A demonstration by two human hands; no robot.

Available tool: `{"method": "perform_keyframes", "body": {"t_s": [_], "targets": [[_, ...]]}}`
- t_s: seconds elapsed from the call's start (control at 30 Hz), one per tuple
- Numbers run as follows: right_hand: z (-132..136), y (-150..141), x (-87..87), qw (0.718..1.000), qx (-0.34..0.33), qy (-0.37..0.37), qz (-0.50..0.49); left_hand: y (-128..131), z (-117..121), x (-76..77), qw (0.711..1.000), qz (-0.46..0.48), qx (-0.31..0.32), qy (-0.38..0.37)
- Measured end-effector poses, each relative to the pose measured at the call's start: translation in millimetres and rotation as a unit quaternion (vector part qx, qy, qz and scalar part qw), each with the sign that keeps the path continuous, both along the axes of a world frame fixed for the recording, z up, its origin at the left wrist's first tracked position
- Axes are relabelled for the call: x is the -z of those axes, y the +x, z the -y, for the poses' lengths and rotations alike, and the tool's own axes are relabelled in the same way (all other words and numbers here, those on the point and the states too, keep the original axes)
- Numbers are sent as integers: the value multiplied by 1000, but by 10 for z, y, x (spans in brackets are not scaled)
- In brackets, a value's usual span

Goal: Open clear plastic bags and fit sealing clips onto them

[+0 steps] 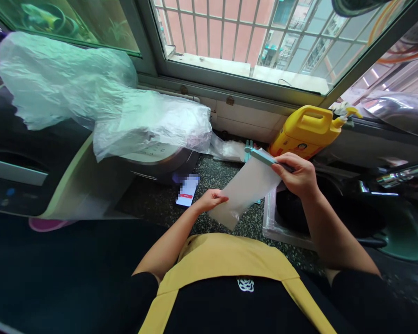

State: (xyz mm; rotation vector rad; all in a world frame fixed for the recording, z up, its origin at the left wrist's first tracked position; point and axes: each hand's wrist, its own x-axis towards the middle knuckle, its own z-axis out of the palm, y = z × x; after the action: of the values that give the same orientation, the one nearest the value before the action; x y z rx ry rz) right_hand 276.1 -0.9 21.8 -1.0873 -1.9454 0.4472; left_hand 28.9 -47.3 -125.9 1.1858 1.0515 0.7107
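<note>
A translucent plastic bag (245, 188) hangs at a slant between my hands, above the dark speckled countertop. Across its upper end runs a light blue bag clip (261, 157). My right hand (297, 172) is closed on the clip's right end, thumb and fingers pressed together. At the bag's lower left edge, my left hand (212, 199) pinches the film between thumb and fingers. Whether the clip is fully fastened I cannot tell. More light blue clips (248, 147) lie behind the bag, partly hidden by it. A phone (187, 190) with a lit screen lies left of my left hand.
A rice cooker (156, 157) under crumpled clear plastic (153, 120) stands at the left. Behind my right hand is a yellow pump jug (304, 130). At the right, a black pan (299, 208) sits by a sink (404, 232) with a metal faucet (404, 174). A barred window is behind.
</note>
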Motion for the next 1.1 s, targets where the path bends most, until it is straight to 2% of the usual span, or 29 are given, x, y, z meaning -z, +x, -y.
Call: {"method": "perform_keyframes", "body": {"t_s": [0.2, 0.27, 0.33, 0.4, 0.43, 0.53, 0.63, 0.7, 0.73, 0.8, 0.9, 1.1], "targets": [[-30, 28, -36, 1000, 0, 1, -3, -67, 171, 297, 999, -37, -2, -17], [-30, 18, -41, 1000, -6, -6, 2, -98, 174, 370, 997, -70, 19, -10], [-27, 7, -56, 1000, -16, -17, 9, -144, 126, 373, 992, -112, 59, 19], [-26, -10, -78, 999, -34, -30, 19, -201, 22, 260, 983, -138, 85, 83], [-27, -23, -87, 998, -47, -37, 26, -228, -46, 151, 978, -141, 85, 124], [-43, -96, -96, 993, -87, -51, 53, -253, -271, -340, 967, -97, 6, 235], [-75, -211, -78, 989, -118, -55, 67, -160, -441, -878, 951, -26, -22, 309], [-99, -282, -64, 987, -131, -57, 69, -57, -500, -1127, 947, -10, -29, 321], [-110, -308, -57, 987, -135, -59, 67, -7, -517, -1203, 946, -10, -32, 321], [-133, -331, -33, 987, -138, -71, 49, 70, -534, -1273, 948, -8, -40, 316], [-159, -312, 59, 984, -129, -119, -40, 113, -548, -1267, 954, 9, -72, 292], [-124, -369, 500, 922, -128, -246, -270, 121, -593, -1303, 957, 97, -128, 242]]}}
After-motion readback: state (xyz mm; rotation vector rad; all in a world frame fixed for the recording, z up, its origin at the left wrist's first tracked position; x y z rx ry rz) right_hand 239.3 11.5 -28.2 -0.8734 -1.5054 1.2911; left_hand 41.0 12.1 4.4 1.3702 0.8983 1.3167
